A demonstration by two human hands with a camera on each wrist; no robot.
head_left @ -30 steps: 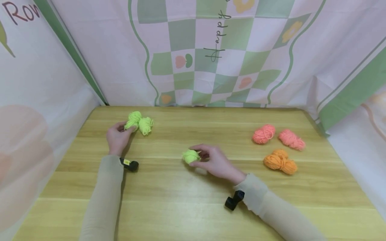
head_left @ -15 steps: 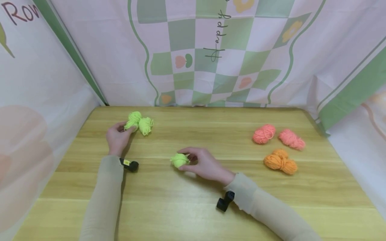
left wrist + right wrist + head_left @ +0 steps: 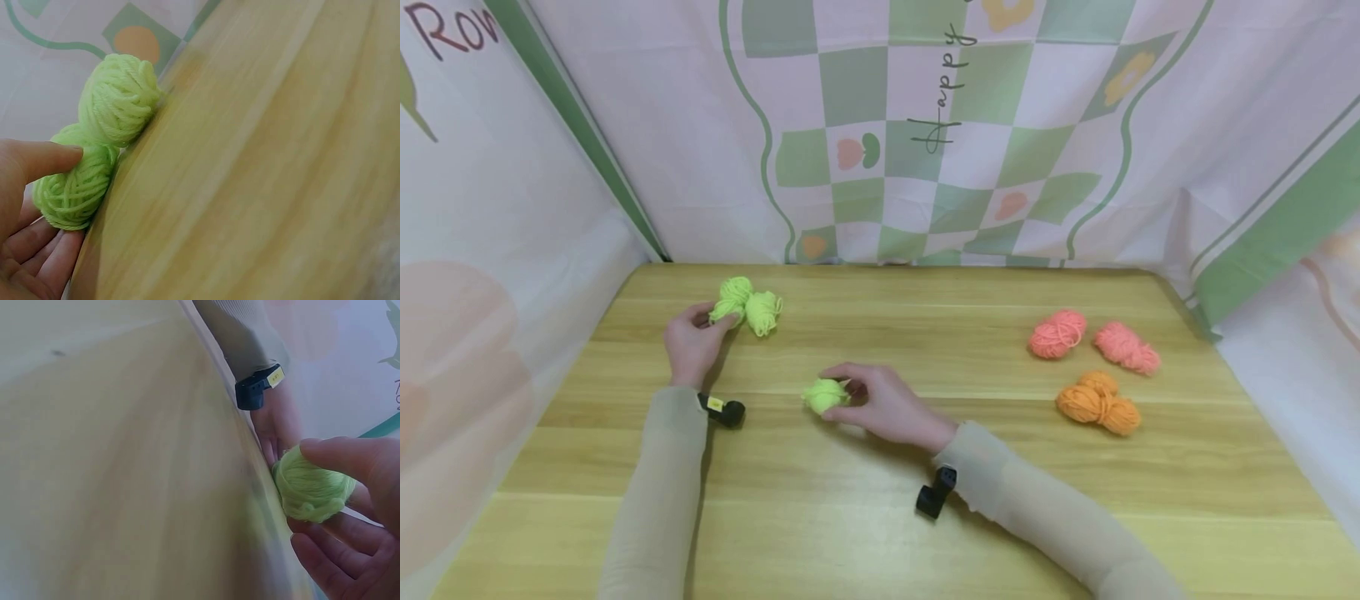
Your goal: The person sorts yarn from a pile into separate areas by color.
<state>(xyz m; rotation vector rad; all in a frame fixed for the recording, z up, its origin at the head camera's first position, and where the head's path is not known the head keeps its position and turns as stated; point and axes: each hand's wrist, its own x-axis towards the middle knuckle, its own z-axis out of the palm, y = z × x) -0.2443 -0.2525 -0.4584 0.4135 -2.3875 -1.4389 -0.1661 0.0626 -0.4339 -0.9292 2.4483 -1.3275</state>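
My left hand (image 3: 691, 340) holds one lime-green yarn ball (image 3: 74, 195) at the far left of the table, thumb on its top and fingers at its side. A second lime-green yarn ball (image 3: 763, 312) lies right against it. Near the table's middle, my right hand (image 3: 891, 404) grips a third lime-green yarn ball (image 3: 825, 397) between thumb and fingers. In the right wrist view the thumb presses on that ball (image 3: 314, 486) from above, with the fingers curled below it.
On the right of the wooden table (image 3: 850, 533) lie two pink yarn balls (image 3: 1057, 334) and, nearer me, an orange yarn bundle (image 3: 1098, 405). A printed cloth (image 3: 917, 92) hangs along the back edge. Black wrist cameras sit on both sleeves.
My right hand has moved left across the table with its lime-green yarn ball, closer to the other two. The left hand has stayed in place on its yarn ball.
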